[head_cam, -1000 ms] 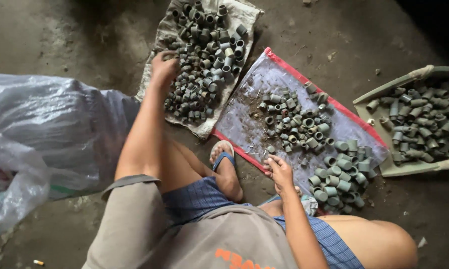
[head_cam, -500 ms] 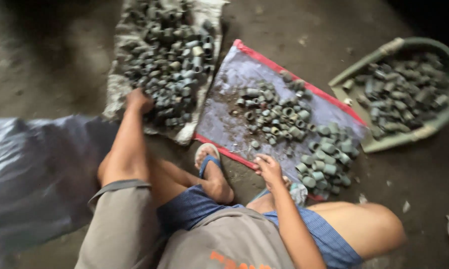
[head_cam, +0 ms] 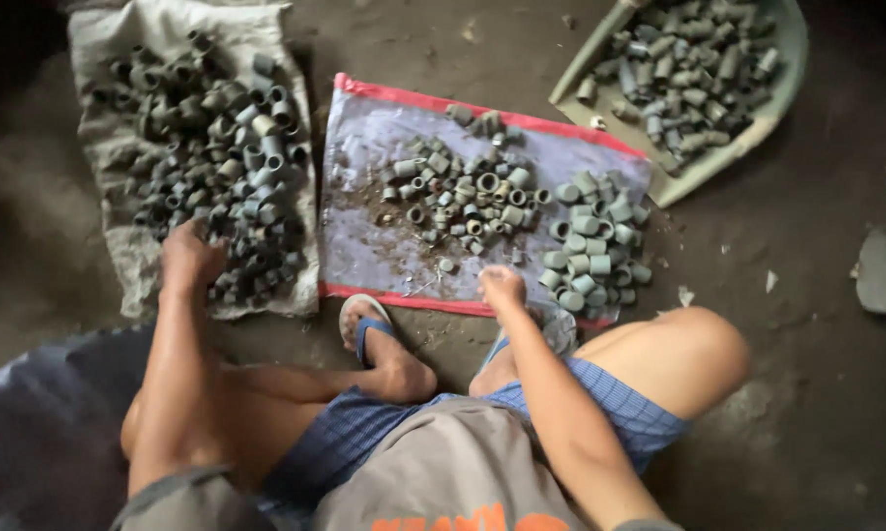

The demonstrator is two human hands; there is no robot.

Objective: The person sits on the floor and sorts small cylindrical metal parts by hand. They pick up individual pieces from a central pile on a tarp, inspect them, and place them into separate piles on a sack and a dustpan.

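Left of the red-edged plastic sheet (head_cam: 384, 138), the left hand (head_cam: 189, 258) rests fingers down on the near edge of a heap of dark pipe fittings (head_cam: 207, 157) on a grey sack (head_cam: 118, 246); its grip cannot be told. At the sheet's near edge the right hand (head_cam: 502, 287) is curled, its contents hidden, just beside the pale green fittings (head_cam: 590, 241). Right of the sheet stands a basin (head_cam: 787, 59) holding more fittings.
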